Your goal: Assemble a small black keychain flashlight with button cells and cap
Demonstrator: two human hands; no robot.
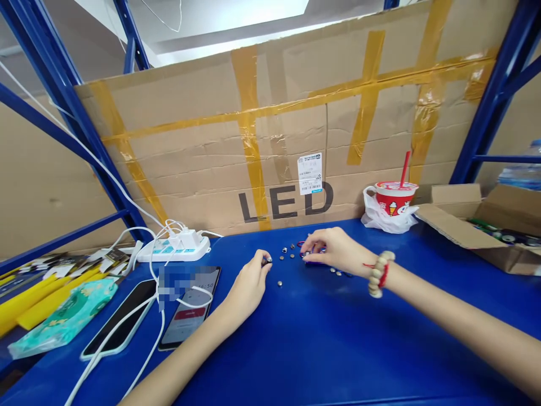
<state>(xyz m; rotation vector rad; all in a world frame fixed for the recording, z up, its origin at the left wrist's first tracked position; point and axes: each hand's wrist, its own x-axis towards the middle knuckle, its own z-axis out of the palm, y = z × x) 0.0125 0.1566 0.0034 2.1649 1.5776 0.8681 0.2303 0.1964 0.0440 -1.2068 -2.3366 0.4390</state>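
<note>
Black capitals reading "LED" [282, 202] are printed low on the cardboard panel [190, 163], and just above the D sits a white label [310, 173] with barcodes, its fine print too small to make out. Below the lettering, on the blue table [262, 355], the left hand [249, 282] has thumb and forefinger clamped on a small dark piece [267, 261] with a shiny end. The right hand [332, 248], below the D and wearing a beaded bracelet [382, 273], has curled fingers down at a dark item with a purplish edge [315, 261]; whether they grip anything I cannot tell. Between the hands, under the lettering, lie small metal pieces [292, 256], with one round piece [279, 283] nearer the wearer. Left of the lettering, past a white power strip [198, 248], a phone [186, 321] shows "6:50" beside a blurred patch, and a red block whose wording is unreadable. Right of it, a red cup [395, 202] carries an ice-cream cone picture and a white figure, with no legible brand name.
</note>
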